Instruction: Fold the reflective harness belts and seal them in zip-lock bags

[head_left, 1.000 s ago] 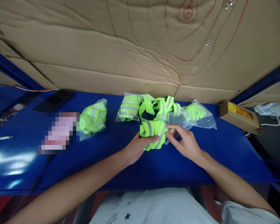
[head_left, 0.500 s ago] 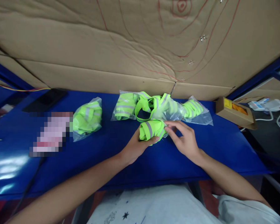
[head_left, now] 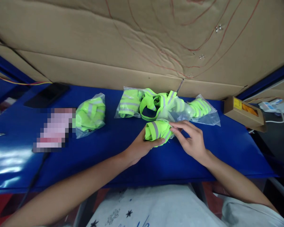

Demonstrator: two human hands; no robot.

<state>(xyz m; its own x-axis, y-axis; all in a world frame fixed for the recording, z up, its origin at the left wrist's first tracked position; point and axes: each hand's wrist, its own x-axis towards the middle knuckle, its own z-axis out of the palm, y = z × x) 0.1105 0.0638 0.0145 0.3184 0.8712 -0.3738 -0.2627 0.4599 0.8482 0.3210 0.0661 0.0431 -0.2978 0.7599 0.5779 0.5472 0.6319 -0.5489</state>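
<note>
My left hand (head_left: pixel 140 145) is wrapped round a rolled neon-yellow reflective strap (head_left: pixel 153 130) with grey bands, thumb along its front. At the roll's right end, my right hand (head_left: pixel 191 138) pinches the edge of a clear plastic bag (head_left: pixel 172 136) that partly covers the strap. Much of the bag is hidden behind the roll and fingers. Just beyond lies a loose, looped reflective strap (head_left: pixel 145 108). Bagged reflective straps (head_left: pixel 130 104) rest to its left, and another bagged bundle (head_left: pixel 200 107) lies to its right.
One more bagged strap (head_left: pixel 91 113) lies left on the blue table (head_left: pixel 123 132), beside a pixelated pinkish item (head_left: pixel 55 129) and a black flat device (head_left: pixel 47 94). An open cardboard box (head_left: pixel 243 112) stands right. A cardboard wall (head_left: pixel 85 69) rises behind.
The view has shifted slightly, so the scene sits a little further right. Both hands keep their hold on the roll and the bag's edge, with barely any finger movement.
</note>
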